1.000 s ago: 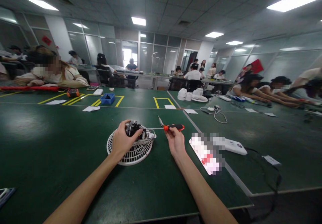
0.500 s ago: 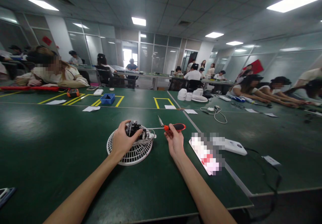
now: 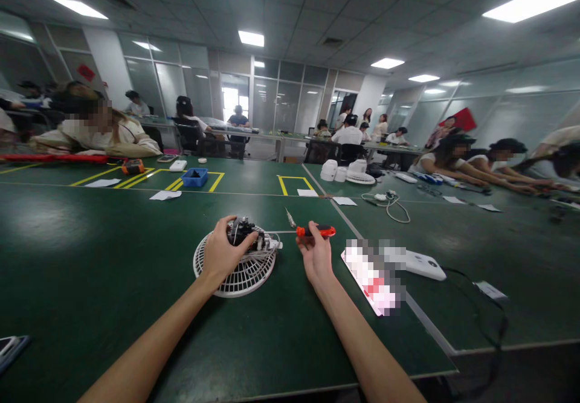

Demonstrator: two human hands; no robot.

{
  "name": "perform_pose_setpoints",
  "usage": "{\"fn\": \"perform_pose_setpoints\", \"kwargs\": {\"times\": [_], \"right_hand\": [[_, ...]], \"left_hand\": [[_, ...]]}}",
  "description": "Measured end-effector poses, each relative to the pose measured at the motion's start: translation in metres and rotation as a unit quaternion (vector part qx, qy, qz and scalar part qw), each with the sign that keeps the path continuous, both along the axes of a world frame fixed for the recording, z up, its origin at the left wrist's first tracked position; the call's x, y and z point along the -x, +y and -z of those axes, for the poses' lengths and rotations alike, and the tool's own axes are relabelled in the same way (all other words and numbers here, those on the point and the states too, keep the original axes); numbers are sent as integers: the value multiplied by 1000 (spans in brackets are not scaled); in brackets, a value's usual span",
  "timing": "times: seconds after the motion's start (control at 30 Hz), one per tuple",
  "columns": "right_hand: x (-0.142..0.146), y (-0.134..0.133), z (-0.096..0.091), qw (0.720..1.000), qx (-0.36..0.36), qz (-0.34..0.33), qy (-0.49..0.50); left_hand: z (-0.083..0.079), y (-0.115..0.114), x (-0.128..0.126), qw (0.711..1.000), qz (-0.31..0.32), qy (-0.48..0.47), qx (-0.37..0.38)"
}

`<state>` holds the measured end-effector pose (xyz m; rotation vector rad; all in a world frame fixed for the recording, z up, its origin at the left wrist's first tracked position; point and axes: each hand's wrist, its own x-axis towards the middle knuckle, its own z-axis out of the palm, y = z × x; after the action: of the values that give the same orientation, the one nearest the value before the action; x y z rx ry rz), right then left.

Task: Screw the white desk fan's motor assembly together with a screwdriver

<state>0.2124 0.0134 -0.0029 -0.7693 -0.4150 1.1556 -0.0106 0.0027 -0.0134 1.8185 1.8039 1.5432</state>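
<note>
Left hand [image 3: 220, 253]: curved around the black motor unit, thumb on the near right side, fingers over the far left, gripping it.
Right hand [image 3: 316, 253]: palm turned up, thumb and fingers pinching the handle of the screwdriver [image 3: 326, 231].
Screwdriver: orange and black, lying level, its shaft pointing left at the motor unit; whether the tip touches cannot be told.
Motor unit [image 3: 241, 231]: above the fan grille, metal parts on top, a pale cord [image 3: 274, 237] and white fitting at its right.
Fan grille [image 3: 240, 281]: white, round, flat on the green table [image 3: 113, 306], partly covered by the left hand.
Pointed tool [image 3: 290, 218]: slim, with a clear handle, lying just beyond the screwdriver shaft.
Right side: a phone [image 3: 362, 279] with a lit, blurred screen near the right forearm; a white device [image 3: 423, 265] beyond it.
Far side: a blue bin [image 3: 194, 179] at left, white fan parts [image 3: 329, 171] and a coiled cable [image 3: 399, 209] at right.
</note>
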Motion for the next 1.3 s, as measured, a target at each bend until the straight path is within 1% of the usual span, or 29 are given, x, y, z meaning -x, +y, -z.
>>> {"fn": "perform_pose_setpoints", "kwargs": {"times": [0.1,0.5,0.83,1.13,1.3], "right_hand": [[-1,0,0,1000,1,-5,-7],[-2,6,5,1000,-2,1,24],[-1,4,5,1000,-1,-11,-21],[-3,3,4,1000,-22,2,-4],[-4,4,3,1000,-10,-2,-2]], "left_hand": [[0,0,1,1000,3,-1,-1],[-1,-1,1,1000,1,1,0],[-2,-2,1,1000,1,-3,6],[-1,-2,2,1000,-2,-2,4],[-1,-2,2,1000,2,0,2]]}}
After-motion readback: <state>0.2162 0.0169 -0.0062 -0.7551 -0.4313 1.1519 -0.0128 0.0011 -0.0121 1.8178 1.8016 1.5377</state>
